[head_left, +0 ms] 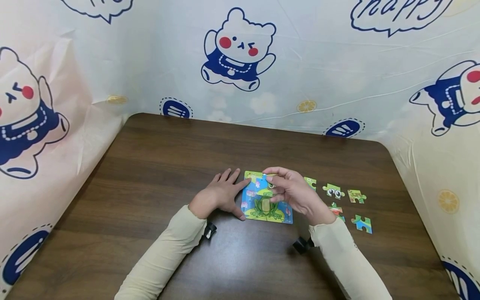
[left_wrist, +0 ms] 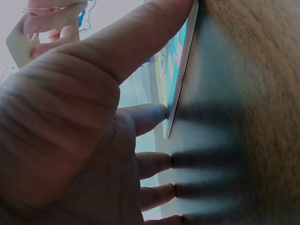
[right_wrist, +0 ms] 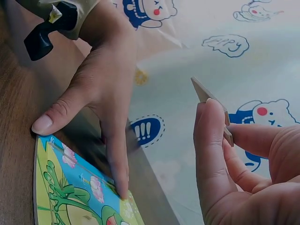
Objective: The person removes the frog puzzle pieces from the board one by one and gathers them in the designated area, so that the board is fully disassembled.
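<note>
A frog picture puzzle board [head_left: 265, 212] lies flat on the table. My left hand [head_left: 222, 196] rests at its left side with fingers spread; thumb and index finger touch the board's edge, also seen in the left wrist view, while the other fingertips rest on the table. Over the board's upper part, my right hand [head_left: 296, 191] pinches a thin puzzle piece [right_wrist: 202, 90] between thumb and fingers. In the right wrist view that piece is raised and seen edge-on, so its printed face is hidden. The right hand covers the board's upper right part.
Several loose pieces lie right of the board: one with eyes [head_left: 333, 191], a yellow-green one [head_left: 356, 196], a blue-green one [head_left: 362, 224], a partly covered red one [head_left: 336, 209] and a green one [head_left: 310, 182]. A printed curtain [head_left: 168, 54] surrounds the brown table [head_left: 180, 146].
</note>
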{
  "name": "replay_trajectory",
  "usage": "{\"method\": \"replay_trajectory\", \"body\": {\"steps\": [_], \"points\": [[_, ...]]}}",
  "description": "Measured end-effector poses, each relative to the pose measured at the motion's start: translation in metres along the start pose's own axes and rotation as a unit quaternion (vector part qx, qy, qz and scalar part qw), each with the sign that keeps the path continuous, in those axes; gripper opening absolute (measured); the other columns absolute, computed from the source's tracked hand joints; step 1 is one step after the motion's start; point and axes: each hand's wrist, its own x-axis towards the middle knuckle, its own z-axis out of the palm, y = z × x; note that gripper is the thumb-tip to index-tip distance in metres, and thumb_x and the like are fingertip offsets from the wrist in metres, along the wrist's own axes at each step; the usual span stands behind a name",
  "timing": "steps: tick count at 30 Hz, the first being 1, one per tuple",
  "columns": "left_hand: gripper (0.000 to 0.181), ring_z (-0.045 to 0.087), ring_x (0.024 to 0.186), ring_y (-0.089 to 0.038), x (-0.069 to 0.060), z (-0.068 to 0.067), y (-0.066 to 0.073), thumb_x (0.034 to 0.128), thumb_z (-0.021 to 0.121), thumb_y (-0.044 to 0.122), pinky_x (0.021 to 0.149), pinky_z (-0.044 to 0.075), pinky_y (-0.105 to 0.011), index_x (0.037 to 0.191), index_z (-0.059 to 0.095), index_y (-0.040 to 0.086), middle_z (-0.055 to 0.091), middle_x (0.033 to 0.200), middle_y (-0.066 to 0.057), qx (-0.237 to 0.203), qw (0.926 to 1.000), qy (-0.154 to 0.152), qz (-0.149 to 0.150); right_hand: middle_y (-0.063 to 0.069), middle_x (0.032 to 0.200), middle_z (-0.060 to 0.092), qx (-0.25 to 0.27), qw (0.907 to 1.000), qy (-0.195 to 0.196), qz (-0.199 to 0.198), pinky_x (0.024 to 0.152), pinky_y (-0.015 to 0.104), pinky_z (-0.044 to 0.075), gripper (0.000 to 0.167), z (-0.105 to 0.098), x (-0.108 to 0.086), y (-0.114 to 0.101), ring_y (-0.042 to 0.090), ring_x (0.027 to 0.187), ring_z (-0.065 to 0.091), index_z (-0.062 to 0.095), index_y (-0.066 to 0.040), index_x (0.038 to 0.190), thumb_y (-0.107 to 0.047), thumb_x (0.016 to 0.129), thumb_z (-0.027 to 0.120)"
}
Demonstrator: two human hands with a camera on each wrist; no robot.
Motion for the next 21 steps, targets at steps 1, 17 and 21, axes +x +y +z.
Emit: {"method": "replay_trajectory", "body": {"steps": [1, 17, 21], "points": [[0.116, -0.001, 0.159, -0.035, 0.000, 0.000, 0.000, 0.0708, 0.083, 0.067, 0.126, 0.009, -0.057, 0.163, 0.020, 0.035, 0.002, 0.173, -0.008, 0.000, 1.0000, 0.000, 0.000, -0.001, 0.083, 0.058, 0.001, 1.0000, 0.001, 0.001, 0.060, 0.024, 0.059, 0.023, 0.000, -0.001, 0.000, 0.008, 0.056, 0.051, 0.057, -0.009, 0.128, -0.013, 0.105, 0.054], [0.116, -0.002, 0.160, -0.035, 0.000, 0.003, -0.001, 0.0709, 0.083, 0.066, 0.127, 0.007, -0.056, 0.163, 0.019, 0.037, -0.001, 0.173, -0.008, -0.002, 1.0000, 0.001, 0.002, -0.004, 0.090, 0.059, 0.031, 0.9980, 0.053, -0.015, 0.063, 0.025, 0.060, 0.021, -0.047, -0.037, -0.006, 0.008, 0.058, 0.056, 0.062, -0.012, 0.123, -0.017, 0.103, 0.061], [0.116, -0.003, 0.160, -0.035, 0.001, 0.002, 0.000, 0.0711, 0.083, 0.066, 0.127, 0.007, -0.056, 0.163, 0.018, 0.037, -0.001, 0.173, -0.008, 0.000, 1.0000, 0.000, 0.001, -0.005, 0.092, 0.060, 0.039, 0.9967, 0.066, -0.024, 0.063, 0.025, 0.060, 0.017, -0.061, -0.052, -0.008, 0.008, 0.058, 0.061, 0.065, -0.015, 0.119, -0.016, 0.103, 0.060]]}}
